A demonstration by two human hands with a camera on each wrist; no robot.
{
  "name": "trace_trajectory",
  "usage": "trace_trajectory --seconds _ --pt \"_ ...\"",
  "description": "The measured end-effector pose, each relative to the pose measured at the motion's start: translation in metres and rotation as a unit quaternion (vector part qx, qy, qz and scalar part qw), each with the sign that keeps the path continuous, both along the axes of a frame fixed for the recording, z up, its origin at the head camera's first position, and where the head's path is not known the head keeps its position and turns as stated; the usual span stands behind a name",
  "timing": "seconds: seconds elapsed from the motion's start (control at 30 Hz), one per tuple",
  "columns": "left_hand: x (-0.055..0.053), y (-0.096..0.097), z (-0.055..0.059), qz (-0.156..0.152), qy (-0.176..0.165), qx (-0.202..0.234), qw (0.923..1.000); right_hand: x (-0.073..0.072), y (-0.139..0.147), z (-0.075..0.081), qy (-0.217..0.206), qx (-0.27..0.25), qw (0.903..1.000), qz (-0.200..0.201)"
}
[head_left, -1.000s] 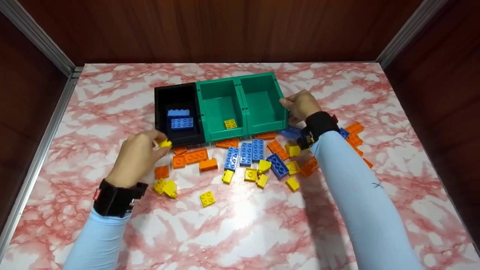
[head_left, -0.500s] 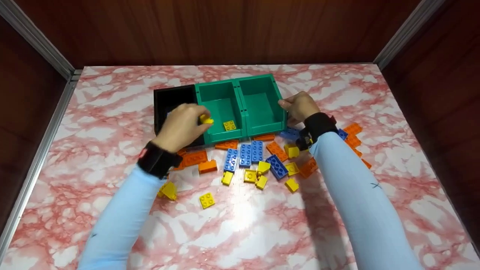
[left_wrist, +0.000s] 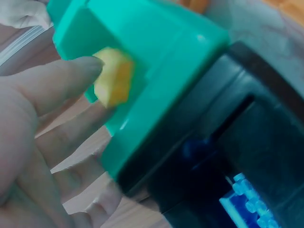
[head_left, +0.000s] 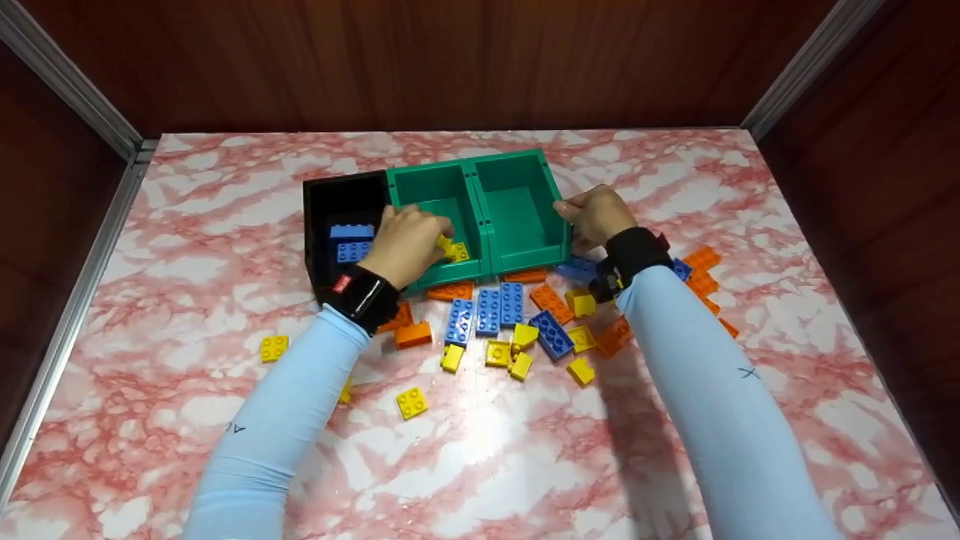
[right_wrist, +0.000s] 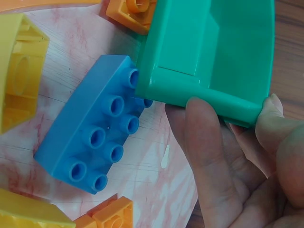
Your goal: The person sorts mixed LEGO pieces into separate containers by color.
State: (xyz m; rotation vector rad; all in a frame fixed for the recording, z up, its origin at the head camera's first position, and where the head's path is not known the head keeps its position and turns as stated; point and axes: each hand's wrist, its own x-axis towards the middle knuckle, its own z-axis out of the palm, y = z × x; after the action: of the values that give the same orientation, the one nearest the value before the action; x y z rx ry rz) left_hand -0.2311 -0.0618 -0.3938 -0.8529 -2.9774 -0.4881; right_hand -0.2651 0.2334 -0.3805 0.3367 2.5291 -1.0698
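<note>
In the head view, pinches a yellow brick with the left hand, over the middle green bin and close to a four-stud yellow brick on its floor. Cannot tell whether the two touch. Reaches in across the black bin, with two blue bricks inside. Grips the outer side wall of the right green bin with the right hand. Has loose orange, blue and yellow bricks spread in front of the bins on a marbled table.

In the left wrist view, holds the blurred yellow brick between thumb and one finger, with the other fingers extended below.

In the right wrist view, clasps the green wall between thumb and fingers. Has an eight-stud blue brick just beside the bin, and a hollow-sided yellow block farther off.
</note>
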Motion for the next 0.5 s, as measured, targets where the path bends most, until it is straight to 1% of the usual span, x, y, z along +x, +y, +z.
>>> trace_trajectory --seconds 0.13,0.27,0.37,0.5 --pt "0.0 0.001 -0.005 -0.002 -0.006 -0.005 1.0 0.001 0.001 0.0 0.002 0.002 1.0 0.006" --pt "0.004 -0.004 -0.002 -0.013 0.001 0.003 0.9999 0.0 0.003 -0.001 0.005 0.011 0.9998 0.015" --pt "0.008 -0.013 0.003 -0.022 0.012 0.018 0.9995 0.0 0.004 -0.002 0.003 0.014 0.9998 0.015" --pt "0.016 -0.032 0.009 -0.023 0.027 0.037 0.9987 0.001 0.001 -0.001 0.002 0.008 0.9999 0.012"
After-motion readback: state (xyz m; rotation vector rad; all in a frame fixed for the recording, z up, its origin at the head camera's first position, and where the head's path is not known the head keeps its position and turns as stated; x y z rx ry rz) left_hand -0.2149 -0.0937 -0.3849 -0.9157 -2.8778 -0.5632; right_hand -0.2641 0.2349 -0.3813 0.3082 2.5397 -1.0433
